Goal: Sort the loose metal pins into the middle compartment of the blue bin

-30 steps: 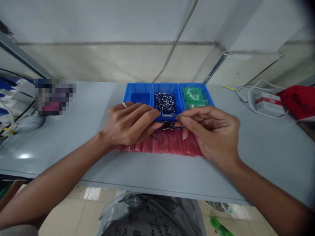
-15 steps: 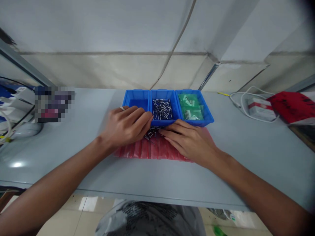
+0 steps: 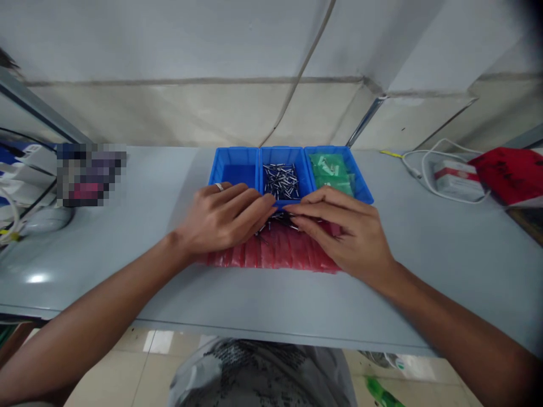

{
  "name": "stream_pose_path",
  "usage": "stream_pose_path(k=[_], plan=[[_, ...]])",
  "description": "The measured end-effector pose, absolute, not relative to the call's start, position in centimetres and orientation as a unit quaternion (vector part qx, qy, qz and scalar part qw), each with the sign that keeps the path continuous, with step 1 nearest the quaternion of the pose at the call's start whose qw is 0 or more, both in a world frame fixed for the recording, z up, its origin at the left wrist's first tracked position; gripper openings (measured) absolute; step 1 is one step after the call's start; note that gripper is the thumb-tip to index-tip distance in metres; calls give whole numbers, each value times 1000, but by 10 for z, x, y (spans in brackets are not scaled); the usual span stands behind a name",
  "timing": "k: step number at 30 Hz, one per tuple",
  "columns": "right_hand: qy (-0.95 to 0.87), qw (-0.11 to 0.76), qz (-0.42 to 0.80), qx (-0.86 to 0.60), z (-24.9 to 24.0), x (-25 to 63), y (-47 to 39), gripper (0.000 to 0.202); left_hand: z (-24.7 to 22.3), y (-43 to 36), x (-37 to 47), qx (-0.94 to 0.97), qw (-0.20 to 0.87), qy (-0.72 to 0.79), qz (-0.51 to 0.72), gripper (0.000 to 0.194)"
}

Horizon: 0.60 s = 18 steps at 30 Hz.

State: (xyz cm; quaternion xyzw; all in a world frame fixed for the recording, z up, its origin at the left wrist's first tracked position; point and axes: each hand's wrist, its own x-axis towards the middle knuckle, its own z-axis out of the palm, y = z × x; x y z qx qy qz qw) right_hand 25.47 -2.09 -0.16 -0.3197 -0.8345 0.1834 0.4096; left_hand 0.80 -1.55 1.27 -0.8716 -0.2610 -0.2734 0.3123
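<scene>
In the head view, my left hand (image 3: 231,219) is closed, fingers together and bent down at the left end of a pile of thin metal pins (image 3: 280,219) resembling rivets. What its fingertips hold is hidden. My right hand (image 3: 350,229) bends in from the other side, thumb and fingers pinched at the pile's right end; anything between them is too small to make out. Under the pile lie red plastic bags (image 3: 275,251) in a row. Just behind stands a middle blue bin (image 3: 303,169) full of similar loose pins (image 3: 281,181).
An empty left blue bin (image 3: 215,167) and a right blue bin (image 3: 363,186) with green packets (image 3: 333,172) flank the middle one. A white-and-red box (image 3: 458,178), cable and red cloth (image 3: 509,175) lie right. A mouse (image 3: 48,219) and white adapters (image 3: 29,183) sit left.
My right hand has lifted and arched, its fingertips shifting slightly right and up along the pile. My left fingertips have slid right over the pins. The view has tilted slightly down.
</scene>
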Motion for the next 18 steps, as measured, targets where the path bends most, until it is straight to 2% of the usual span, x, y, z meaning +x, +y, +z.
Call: stream_pose_path(k=[3, 6, 11, 18], plan=[[-771, 435, 307, -348, 1, 252, -24, 33, 15, -19, 11, -884, 330, -201, -263, 14], [-726, 441, 400, -345, 2, 248, -28, 31, 16, -22, 14, -892, 328, -173, -257, 9], [-683, 461, 448, -346, 3, 243, -33, 27, 15, -23, 13, -893, 309, -181, -272, 6], [-633, 492, 497, -331, 5, 246, -31, 9, 14, -17, 7, -881, 294, -244, -280, 8]])
